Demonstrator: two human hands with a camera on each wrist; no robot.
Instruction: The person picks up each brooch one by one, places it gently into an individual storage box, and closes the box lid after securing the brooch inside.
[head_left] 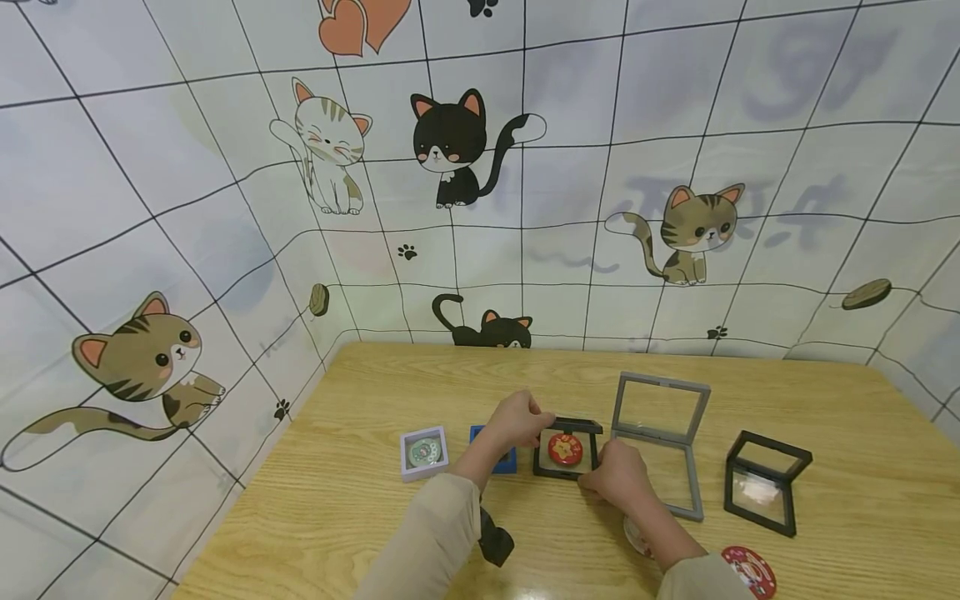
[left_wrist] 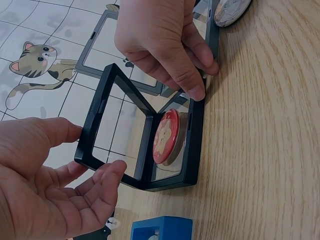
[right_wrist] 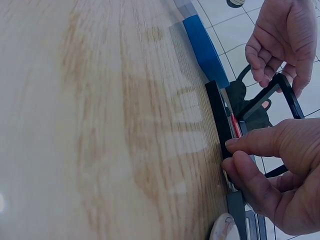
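A black hinged display frame lies half-opened on the table, its lid raised. On the clear film of its lower half rests a round red badge with a yellow figure. My left hand holds the lid edge between thumb and fingers, seen closely in the left wrist view. At the near right corner, my right hand pinches the rim of the lower half; the right wrist view shows thumb and index finger on that black edge. Beside my left wrist sits a blue frame, partly hidden.
A lilac frame with a green badge stands at left. To the right are an open grey frame and an open black frame. Nearer lie a red round badge, a pale badge partly under my right arm, and a black item.
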